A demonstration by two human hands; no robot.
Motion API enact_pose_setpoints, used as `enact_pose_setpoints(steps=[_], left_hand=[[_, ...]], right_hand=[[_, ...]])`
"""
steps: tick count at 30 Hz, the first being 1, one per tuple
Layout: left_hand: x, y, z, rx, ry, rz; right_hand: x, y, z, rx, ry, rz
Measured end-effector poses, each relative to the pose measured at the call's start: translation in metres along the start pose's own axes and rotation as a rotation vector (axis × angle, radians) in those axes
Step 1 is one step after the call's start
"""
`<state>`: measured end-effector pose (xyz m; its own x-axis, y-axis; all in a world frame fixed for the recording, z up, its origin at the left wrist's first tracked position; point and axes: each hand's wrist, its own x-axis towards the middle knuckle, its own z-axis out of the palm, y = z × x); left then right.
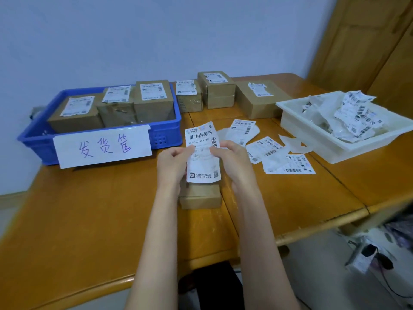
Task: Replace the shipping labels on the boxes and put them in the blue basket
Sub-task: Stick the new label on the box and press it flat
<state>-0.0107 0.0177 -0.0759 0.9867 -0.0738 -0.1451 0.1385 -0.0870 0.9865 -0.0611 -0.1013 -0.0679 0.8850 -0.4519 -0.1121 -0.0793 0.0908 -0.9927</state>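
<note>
Even, soft indoor light, cool cast; source seemingly overhead. Faint shadows under the blue basket (169, 135). Mild sheen on the surface (89, 209). Wide-angle bowing at edges. Small label print smeared, slightly soft throughout.

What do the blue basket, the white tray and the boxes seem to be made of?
Blue basket: probably moulded plastic, smooth with a slight sheen and a vent grid in its wall. White tray: likely plastic too, smooth and slightly translucent, with a thick rim. Boxes, such as the one below the hands: brown cardboard, matte, with visible flap seams.
</note>
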Motion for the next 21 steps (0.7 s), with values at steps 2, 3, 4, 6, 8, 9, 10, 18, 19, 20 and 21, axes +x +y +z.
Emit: enact_pose_setpoints(steps=[2,3,4,6,8,9,10,18,19,20,21], left_hand=[[0.001,0.001,-0.011,0.026,-0.025,0.006],[0.001,0.001,-0.015,0.041,-0.033,0.01],[0.002,0.0,-0.019,0.058,-0.038,0.019],[0.003,-0.002,-0.022,0.098,-0.032,0.042],[0.004,-0.007,-0.023,0.163,-0.019,0.067],[0.004,-0.009,-0.023,0.203,-0.016,0.075],[0.005,-0.011,-0.023,0.237,-0.013,0.085],[0.008,-0.024,-0.021,0.405,0.044,0.154],[0.009,-0.026,-0.021,0.423,0.041,0.173],[0.009,-0.027,-0.021,0.438,0.037,0.194],[0.01,-0.029,-0.021,0.452,0.036,0.213]], right_hand=[[-0.004,0.0,0.003,-0.026,-0.01,0.011],[-0.005,0.001,0.005,-0.043,-0.01,0.016],[-0.005,0.002,0.006,-0.069,-0.005,0.016],[-0.005,0.005,0.009,-0.144,0.016,0.01],[-0.004,0.009,0.011,-0.225,0.038,0.006],[-0.005,0.01,0.011,-0.256,0.044,0.004],[-0.005,0.012,0.011,-0.278,0.051,0.002],[-0.01,0.023,0.017,-0.337,0.122,-0.025],[-0.011,0.023,0.018,-0.336,0.127,-0.025],[-0.012,0.023,0.018,-0.329,0.132,-0.024],[-0.013,0.023,0.018,-0.317,0.137,-0.022]])
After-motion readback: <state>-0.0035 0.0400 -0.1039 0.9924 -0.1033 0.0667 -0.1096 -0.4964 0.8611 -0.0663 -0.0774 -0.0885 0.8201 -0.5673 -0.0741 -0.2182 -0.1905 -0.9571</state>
